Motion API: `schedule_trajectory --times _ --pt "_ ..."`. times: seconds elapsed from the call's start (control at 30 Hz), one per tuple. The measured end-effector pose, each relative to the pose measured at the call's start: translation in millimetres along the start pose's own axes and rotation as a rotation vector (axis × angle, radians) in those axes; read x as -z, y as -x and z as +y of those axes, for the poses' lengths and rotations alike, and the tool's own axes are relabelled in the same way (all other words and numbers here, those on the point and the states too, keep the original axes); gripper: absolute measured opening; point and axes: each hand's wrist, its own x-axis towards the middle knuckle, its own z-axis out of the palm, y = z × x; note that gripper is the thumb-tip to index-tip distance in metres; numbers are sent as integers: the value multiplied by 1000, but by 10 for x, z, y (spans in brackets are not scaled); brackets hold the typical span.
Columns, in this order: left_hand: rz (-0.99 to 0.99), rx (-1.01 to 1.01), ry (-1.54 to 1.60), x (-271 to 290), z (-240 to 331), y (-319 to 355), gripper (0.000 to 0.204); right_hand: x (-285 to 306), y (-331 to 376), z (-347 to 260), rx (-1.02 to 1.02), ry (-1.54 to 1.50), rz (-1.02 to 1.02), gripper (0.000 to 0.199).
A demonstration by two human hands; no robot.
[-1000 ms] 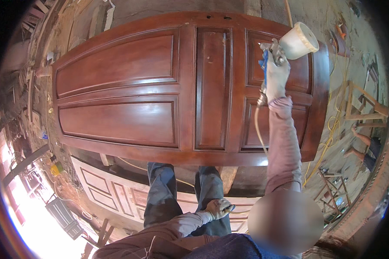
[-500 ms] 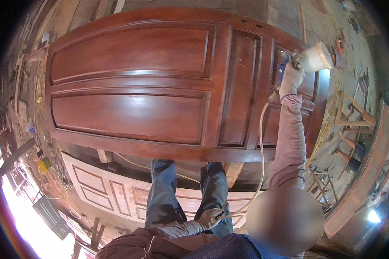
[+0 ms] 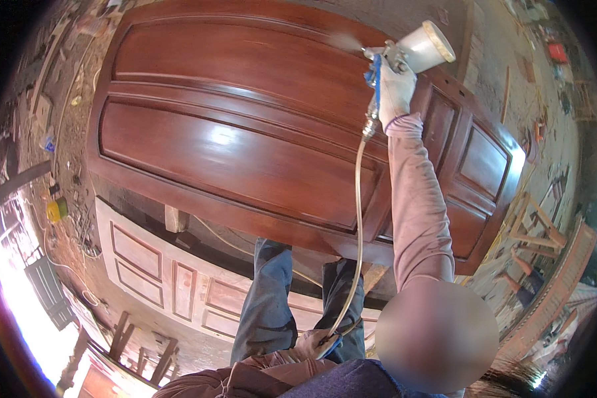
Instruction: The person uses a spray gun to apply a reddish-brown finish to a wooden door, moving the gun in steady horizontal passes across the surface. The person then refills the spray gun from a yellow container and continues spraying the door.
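Note:
A reddish-brown panelled wooden door (image 3: 212, 156) lies flat before me, with glossy highlights on its panels. My right hand (image 3: 397, 93), in a light glove, is closed round a spray gun (image 3: 378, 73) above the door's far edge. Its pale cup (image 3: 426, 46) tilts to the right, and a faint mist shows left of the nozzle. From the gun's base a clear yellowish hose (image 3: 359, 219) runs down to my lap. There my left hand (image 3: 314, 343), also gloved, is closed on the hose, its fingers partly hidden.
An unfinished pale panelled door (image 3: 172, 278) lies low between my legs and the left side. Wooden blocks (image 3: 175, 219) show beneath the brown door. A yellow jug (image 3: 56, 210) stands far left; a wooden frame (image 3: 537, 225) stands at right. Another person's legs (image 3: 521, 282) show near it.
My right hand has swept the spray gun left and away from me, from the door's right end to its far edge. The view has turned somewhat. My left hand keeps hold of the hose.

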Motion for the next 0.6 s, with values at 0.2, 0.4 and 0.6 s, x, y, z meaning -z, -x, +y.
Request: schedule_trajectory --times 0.2,0.4,0.6 --pt "134 -55 340 518 -49 150 22 -1108 84 -27 -106 -277 -241 22" --pt "227 -192 382 569 -57 277 22 -853 222 -175 -24 -116 -92 15" --pt "319 -570 183 123 -294 176 24 771 -30 -15 208 337 116 24"
